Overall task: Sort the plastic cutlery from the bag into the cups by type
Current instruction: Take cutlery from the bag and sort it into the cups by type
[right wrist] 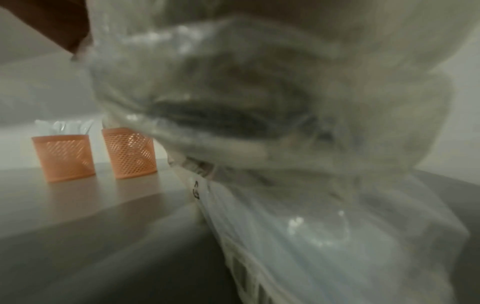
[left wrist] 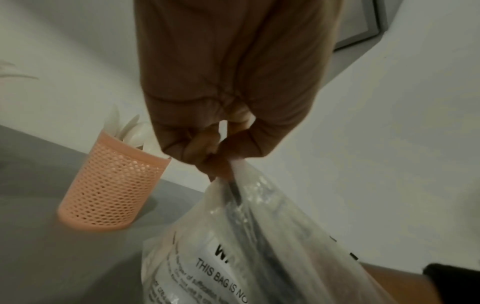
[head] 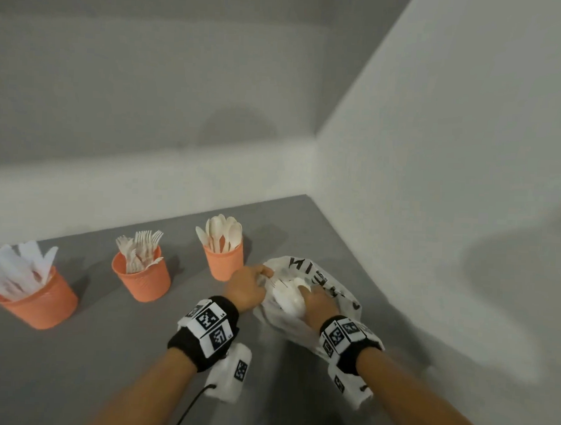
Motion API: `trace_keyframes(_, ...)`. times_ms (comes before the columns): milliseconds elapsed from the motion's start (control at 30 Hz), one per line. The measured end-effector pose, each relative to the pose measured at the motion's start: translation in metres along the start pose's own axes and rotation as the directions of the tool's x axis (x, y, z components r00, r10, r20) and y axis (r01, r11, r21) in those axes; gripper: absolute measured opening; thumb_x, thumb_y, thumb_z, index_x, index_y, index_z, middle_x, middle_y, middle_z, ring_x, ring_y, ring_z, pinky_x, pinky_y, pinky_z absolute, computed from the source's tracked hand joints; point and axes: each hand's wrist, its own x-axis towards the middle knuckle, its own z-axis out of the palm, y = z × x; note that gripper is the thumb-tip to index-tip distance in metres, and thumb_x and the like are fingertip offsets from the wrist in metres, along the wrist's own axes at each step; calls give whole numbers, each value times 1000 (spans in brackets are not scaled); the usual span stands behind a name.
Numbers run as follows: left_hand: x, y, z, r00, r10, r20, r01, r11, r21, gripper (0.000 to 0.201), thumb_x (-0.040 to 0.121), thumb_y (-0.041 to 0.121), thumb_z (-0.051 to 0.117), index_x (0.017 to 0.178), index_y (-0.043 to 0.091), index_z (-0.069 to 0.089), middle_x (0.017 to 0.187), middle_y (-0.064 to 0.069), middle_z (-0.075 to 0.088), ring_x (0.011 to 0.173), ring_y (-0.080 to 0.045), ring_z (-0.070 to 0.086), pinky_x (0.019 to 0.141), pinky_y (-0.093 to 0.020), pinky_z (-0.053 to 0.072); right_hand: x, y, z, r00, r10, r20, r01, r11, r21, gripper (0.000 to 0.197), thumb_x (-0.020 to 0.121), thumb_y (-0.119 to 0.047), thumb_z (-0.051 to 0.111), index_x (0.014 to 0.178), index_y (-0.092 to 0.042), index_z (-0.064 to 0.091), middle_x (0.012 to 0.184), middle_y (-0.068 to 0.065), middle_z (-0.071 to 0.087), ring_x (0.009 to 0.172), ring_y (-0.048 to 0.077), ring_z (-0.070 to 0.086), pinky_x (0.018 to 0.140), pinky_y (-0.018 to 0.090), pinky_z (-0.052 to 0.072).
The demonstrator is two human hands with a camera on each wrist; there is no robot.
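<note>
Clear plastic bag (head: 315,278) lying on the grey table (head: 105,365) just right of the spoon cup (head: 224,261), left hand (head: 247,288) pinching its rim open. Reaching inside with the right hand (head: 317,302) among white cutlery (head: 290,296), grip impossible to tell. Sitting further left, fork cup (head: 144,280) and knife cup (head: 40,301).

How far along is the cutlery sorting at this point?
Mostly done, it seems: the knife cup, fork cup and spoon cup each hold a bunch. The left hand pinches the bag open while the right hand reaches inside among white pieces. How many remain is unclear.
</note>
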Motion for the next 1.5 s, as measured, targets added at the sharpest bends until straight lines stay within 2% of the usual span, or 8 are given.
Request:
trace_keyframes(167, -13, 1, 11, 999, -49, -3, 48, 999, -10, 41, 87, -4, 43, 124, 10, 54, 136, -8, 50, 125, -21, 48, 94, -19, 33, -4, -5, 11, 999, 9, -52, -12, 999, -50, 57, 87, -19, 55, 139, -13, 31, 142, 17, 34, 132, 33, 33, 111, 44, 30)
trace_keyframes(367, -23, -3, 12, 998, -60, 9, 60, 998, -2, 42, 86, -4, 42, 124, 8, 54, 132, -9, 53, 122, -21, 49, 93, -19, 33, -3, -1, 7, 999, 21, -32, -16, 990, 140, 72, 77, -61, 59, 129, -12, 48, 132, 11, 53, 121, 27, 50, 102, 36, 38)
trace_keyframes(533, -28, -6, 11, 998, -62, -5, 62, 998, 15, 40, 87, -2, 40, 122, 9, 56, 130, -11, 53, 120, -24, 50, 97, -23, 35, -1, -11, 11, 1000, 13, 13, -13, 1000, 18, 73, 80, -52, 61, 140, -20, 34, 147, 14, 30, 136, 33, 30, 112, 45, 25)
trace_keyframes(700, -32, -9, 5, 998, -69, 7, 69, 997, 16, 44, 84, -6, 42, 125, 9, 53, 133, -11, 51, 124, -22, 48, 93, -19, 33, -1, -17, 4, 999, 31, 23, -32, 999, 27, 69, 76, -60, 61, 128, -16, 49, 137, 10, 47, 126, 29, 44, 107, 42, 36)
trace_keyframes(900, -30, -10, 3, 997, -73, 11, 73, 997, 37, 43, 85, -1, 42, 125, 13, 53, 131, -10, 53, 120, -23, 50, 91, -21, 36, -7, -24, 10, 1000, 20, -9, -19, 995, 99, 60, 83, -41, 64, 131, -14, 42, 133, 11, 48, 124, 27, 46, 100, 36, 39)
trace_keyframes(1133, -31, -5, 0, 996, -79, 35, 79, 997, 3, 42, 87, -1, 39, 124, 11, 53, 137, -12, 49, 123, -25, 49, 98, -29, 41, -7, -17, 9, 996, 87, 35, -92, 980, 178, 61, 79, -49, 65, 124, -11, 51, 128, 8, 55, 118, 26, 52, 97, 33, 41)
trace_keyframes(1333, -29, 2, -4, 996, -73, 43, 72, 997, 22, 41, 88, 0, 38, 126, 9, 51, 129, -16, 53, 107, -35, 59, 77, -27, 46, -7, -18, 7, 996, 85, -5, -83, 980, 180, 54, 84, -41, 62, 124, -7, 50, 127, 12, 55, 117, 28, 52, 94, 32, 42)
trace_keyframes(1500, -26, 2, -3, 997, -76, 10, 76, 997, 5, 43, 86, -2, 42, 127, 9, 50, 127, -17, 54, 86, -26, 58, 72, -26, 48, -12, -16, 5, 997, 64, -44, -53, 974, 219, 48, 86, -36, 60, 124, -9, 51, 127, 11, 55, 119, 27, 51, 102, 34, 41)
